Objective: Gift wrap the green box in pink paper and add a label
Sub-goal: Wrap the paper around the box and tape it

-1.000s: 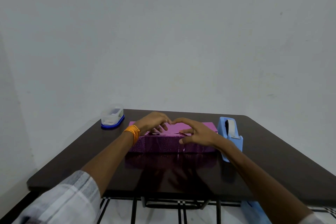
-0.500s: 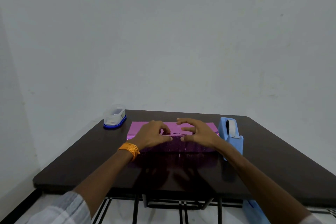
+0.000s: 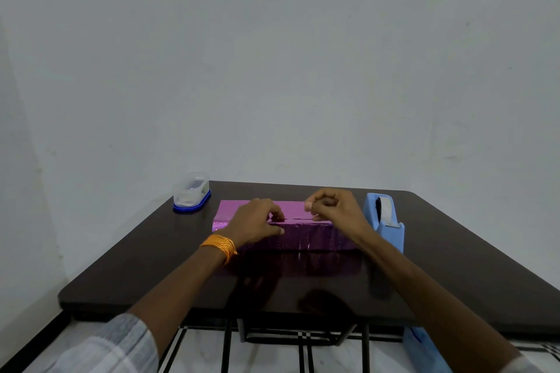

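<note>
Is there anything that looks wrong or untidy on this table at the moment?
Only one thing: on top of the pink-wrapped box, between the left hand and the right hand, the paper seam shows a thin dark gap, so the edge seems not flat yet. The rest looks orderly.

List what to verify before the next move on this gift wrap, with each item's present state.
1. Left hand presses down on the pink-wrapped box: ok.
2. Top seam closed flat: cannot tell; a dark line shows between the hands.
3. Right hand holds a tape piece: cannot tell; its fingers are curled above the box, and nothing is visible in them.
4. Tape dispenser close beside the box: ok.
5. No green showing on the visible faces: ok.
6. Label attached: not ok; none in view.
</note>
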The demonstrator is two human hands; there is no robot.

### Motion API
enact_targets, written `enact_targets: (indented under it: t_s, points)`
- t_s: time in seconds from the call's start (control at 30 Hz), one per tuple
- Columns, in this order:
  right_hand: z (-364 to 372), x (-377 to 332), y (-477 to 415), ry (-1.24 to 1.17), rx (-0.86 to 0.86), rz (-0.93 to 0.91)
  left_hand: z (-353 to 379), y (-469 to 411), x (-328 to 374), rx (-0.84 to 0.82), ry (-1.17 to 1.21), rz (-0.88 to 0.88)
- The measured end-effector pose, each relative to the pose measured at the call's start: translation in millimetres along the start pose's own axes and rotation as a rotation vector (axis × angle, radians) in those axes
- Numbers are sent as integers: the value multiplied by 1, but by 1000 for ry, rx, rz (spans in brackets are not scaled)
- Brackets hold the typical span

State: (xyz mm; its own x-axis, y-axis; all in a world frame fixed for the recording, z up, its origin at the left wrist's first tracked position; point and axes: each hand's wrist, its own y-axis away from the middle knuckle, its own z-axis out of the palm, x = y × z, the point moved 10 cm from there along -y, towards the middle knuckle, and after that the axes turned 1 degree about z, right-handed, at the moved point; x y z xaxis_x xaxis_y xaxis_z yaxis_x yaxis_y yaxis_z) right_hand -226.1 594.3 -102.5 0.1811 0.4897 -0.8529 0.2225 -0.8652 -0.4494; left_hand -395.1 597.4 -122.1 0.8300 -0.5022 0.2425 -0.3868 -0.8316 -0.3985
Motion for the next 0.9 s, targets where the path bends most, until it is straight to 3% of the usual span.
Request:
enact_targets:
  t_s: [0.23,0.9]
  points:
    - [2,1,-5,64,-75,68,0,1,2,7,-37,10]
    - [9,-7,-19,165,-90,69,1,5,5,96,-97,48]
